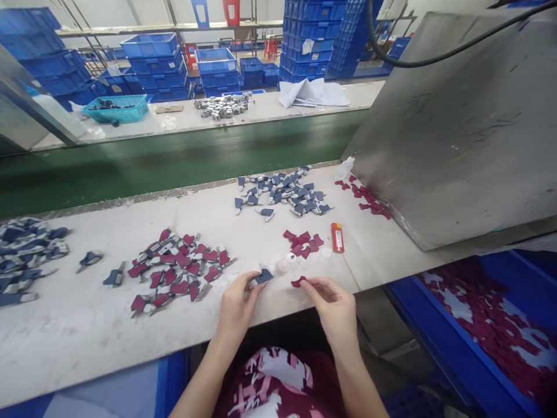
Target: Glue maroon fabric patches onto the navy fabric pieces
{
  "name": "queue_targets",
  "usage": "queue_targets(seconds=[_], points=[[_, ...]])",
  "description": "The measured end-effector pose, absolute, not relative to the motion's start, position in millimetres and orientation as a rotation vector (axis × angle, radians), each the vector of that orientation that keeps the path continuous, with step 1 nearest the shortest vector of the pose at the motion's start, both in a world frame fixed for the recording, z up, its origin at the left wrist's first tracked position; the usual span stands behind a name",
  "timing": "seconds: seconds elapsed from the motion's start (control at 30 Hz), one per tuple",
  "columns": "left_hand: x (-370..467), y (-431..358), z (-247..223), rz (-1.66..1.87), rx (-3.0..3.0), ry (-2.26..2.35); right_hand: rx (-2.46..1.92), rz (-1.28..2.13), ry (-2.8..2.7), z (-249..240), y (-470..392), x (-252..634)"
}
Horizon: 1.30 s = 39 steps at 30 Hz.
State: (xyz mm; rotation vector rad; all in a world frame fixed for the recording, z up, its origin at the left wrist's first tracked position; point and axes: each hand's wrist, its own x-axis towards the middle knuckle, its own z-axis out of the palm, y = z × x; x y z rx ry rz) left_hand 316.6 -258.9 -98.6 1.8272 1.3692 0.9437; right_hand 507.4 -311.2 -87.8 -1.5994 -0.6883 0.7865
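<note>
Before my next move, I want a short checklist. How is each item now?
1. Left hand holds one blue part: ok.
2. Right hand holds one red piece: ok.
3. Held parts are apart: ok.
4. Loose red pieces near right hand: ok.
5. Only parts on the table: not ok, a small red box lies there.
6. Underside of blue part is clean: cannot tell.

A maroon garment (324, 380) is worn. On it, a pattern (272, 386) of white and pink irregular patches is seen. Below the counter's (191, 325) near edge, both forearms are left uncovered by sleeves.
</note>
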Motion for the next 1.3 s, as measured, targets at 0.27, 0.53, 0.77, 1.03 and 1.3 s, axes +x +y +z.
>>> queue_targets(seconds=[0.27,0.53,0.77,1.03,1.3], points=[[323.8,-273.1,-86.1,0.973,1.376,1.279,-1.493,0.912,-0.727,-76.3,-305.9,462.8],[321.7,-275.3,-82.5,0.958,1.272,1.237,-1.464,0.834,-0.847,-80.4,-307.1,460.5],[323.9,-273.2,-75.8,0.953,1.081,1.200,-1.451,0.510,-1.135,-80.1,-308.9,457.8],[320.5,-268.6,-64.6,0.916,0.908,1.118,-1.406,0.502,-1.254,-81.5,-308.2,469.5],[318.5,-269.9,-52.3,0.953,1.128,1.065,-1.194,1.015,-1.134,-89.4,-308.0,476.9]])
